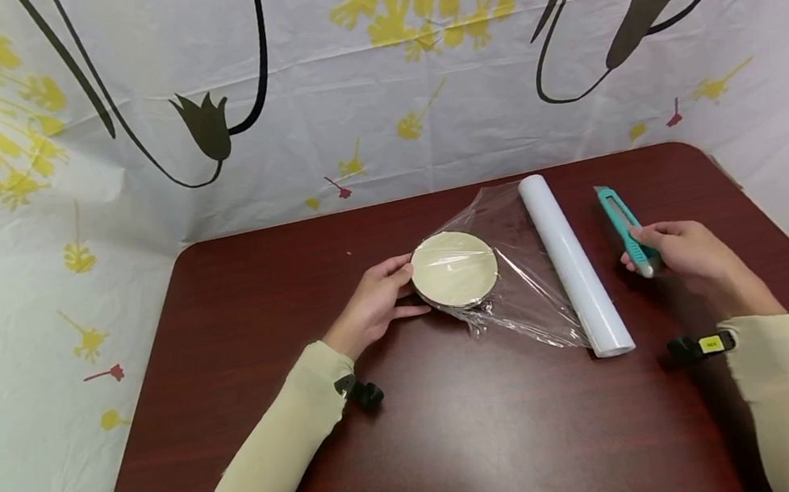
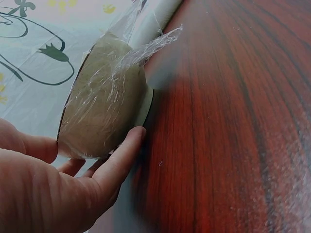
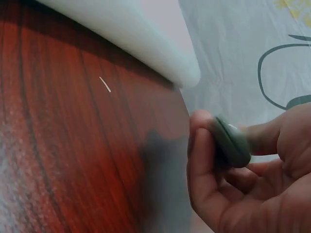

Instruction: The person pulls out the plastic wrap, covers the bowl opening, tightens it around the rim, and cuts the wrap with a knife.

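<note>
My left hand (image 1: 376, 301) grips the left side of a cream bowl (image 1: 454, 269), thumb at the rim and fingers spread against its side and toward its foot. Clear plastic wrap (image 1: 528, 296) lies over the bowl's mouth, bunches at its near side and stretches right to a white roll (image 1: 575, 266). In the left wrist view, crinkled film clings to the bowl's wall (image 2: 104, 97). To the right of the roll, my right hand (image 1: 687, 249) holds a teal utility knife (image 1: 625, 228) between thumb and fingers, blade end pointing away from me.
The dark red-brown wooden table (image 1: 283, 291) has rounded far corners. A white sheet (image 1: 365, 119) with yellow and dark plant prints hangs behind it and along the sides. In the right wrist view, a thin pale sliver (image 3: 105, 84) lies on the wood near the roll.
</note>
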### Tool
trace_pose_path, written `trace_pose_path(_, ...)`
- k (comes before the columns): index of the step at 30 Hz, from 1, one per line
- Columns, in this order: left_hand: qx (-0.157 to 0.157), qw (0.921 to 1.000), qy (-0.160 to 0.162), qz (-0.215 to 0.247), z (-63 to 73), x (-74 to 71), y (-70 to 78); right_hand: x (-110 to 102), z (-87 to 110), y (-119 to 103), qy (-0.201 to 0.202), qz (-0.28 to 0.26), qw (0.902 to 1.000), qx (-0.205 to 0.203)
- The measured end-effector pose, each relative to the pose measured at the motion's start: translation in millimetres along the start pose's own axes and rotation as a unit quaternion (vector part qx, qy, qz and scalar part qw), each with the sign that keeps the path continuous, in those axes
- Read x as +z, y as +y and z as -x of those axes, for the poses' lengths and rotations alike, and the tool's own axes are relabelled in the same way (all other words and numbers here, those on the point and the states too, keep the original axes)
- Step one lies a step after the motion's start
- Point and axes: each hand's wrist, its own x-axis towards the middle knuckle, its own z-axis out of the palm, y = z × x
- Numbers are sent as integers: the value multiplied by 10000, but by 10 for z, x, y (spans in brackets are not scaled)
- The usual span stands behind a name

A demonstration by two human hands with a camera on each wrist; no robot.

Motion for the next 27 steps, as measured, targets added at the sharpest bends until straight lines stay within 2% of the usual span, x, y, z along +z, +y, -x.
trace_pose_path(6,-43,9999,97,-124,-25,3,38,-10,32,-18,231,266,9994,27)
trace_pose_path(15,-5,9957,301,-881,-191,-13,204,-4,66,-40,152,403,9991,23)
trace_pose_path(22,-142,9887,180,-1481,-406,-9,347,12,79,-14,-95,82,9999,-98)
trace_pose_path(27,-223,9796,-120,-1993,-543,32,490,37,110,-61,-214,49,9992,-336)
